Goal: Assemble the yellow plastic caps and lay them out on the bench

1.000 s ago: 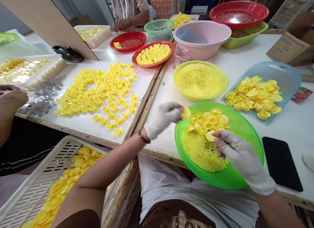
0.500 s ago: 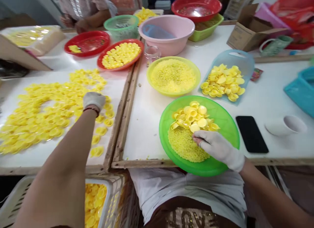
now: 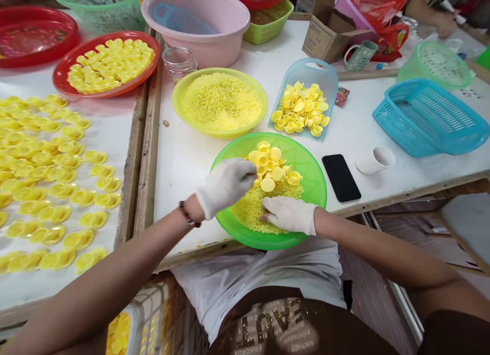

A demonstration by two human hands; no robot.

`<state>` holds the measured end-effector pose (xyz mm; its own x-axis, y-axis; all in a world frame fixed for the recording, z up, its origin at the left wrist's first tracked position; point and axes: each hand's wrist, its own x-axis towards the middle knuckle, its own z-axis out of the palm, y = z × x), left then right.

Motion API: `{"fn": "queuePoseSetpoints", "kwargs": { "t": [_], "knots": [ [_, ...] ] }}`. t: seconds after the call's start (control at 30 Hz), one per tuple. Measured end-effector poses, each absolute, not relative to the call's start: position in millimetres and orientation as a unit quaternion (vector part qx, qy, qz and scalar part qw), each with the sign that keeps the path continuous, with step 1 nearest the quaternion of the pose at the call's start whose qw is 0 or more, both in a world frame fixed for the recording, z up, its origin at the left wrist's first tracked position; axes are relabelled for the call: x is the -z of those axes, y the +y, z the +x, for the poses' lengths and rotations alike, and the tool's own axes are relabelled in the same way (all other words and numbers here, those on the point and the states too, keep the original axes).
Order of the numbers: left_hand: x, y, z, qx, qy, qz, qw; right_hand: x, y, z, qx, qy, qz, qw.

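A green plate [image 3: 312,186] holds a pile of round yellow plastic caps [image 3: 273,166] and a bed of small yellow pellets [image 3: 248,207]. My left hand [image 3: 227,184], in a white glove, is over the plate's left side beside the caps. Its fingers are curled together, and anything between them is hidden. Low over the pellets is my right hand [image 3: 291,214], also gloved with bare fingertips showing. Those fingers are pinched together at the pellets; what they hold is too small to make out. Many paired yellow pieces [image 3: 57,192] lie in rows on the left tabletop.
Behind the plate stand a yellow bowl of pellets [image 3: 224,102] and a blue tray [image 3: 317,72] with caps. A phone [image 3: 341,177], white cup [image 3: 373,161] and blue basket [image 3: 429,120] are to the right. A wooden ridge [image 3: 143,141] divides the tabletops. Another person's arm [image 3: 429,13] shows far right.
My left hand has moved right, from the pieces on the left tabletop to the green plate. My right hand has stayed at the pellets. The view has turned right.
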<state>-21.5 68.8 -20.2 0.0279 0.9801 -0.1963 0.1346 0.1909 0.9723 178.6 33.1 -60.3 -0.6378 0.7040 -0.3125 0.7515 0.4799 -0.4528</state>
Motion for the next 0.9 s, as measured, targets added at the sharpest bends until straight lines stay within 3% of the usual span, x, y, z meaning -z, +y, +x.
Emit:
{"fn": "queuePoseSetpoints", "kwargs": {
  "t": [0.13,0.3,0.4,0.6,0.9],
  "knots": [
    [38,70,29,-0.384,0.538,0.491,0.568,45,46,201,0.385,0.808,0.440,-0.070],
    [36,74,37,-0.370,0.519,0.481,0.602,31,55,221,0.684,0.473,0.457,-0.315],
    [30,69,26,-0.338,0.506,0.481,0.632,29,61,218,0.759,0.340,0.386,-0.400],
    [41,48,10,-0.268,0.374,0.328,0.825,22,66,187,0.699,0.362,0.329,-0.522],
    [44,42,17,-0.299,0.356,0.262,0.846,23,58,171,0.598,0.445,0.333,-0.577]
  ]
}}
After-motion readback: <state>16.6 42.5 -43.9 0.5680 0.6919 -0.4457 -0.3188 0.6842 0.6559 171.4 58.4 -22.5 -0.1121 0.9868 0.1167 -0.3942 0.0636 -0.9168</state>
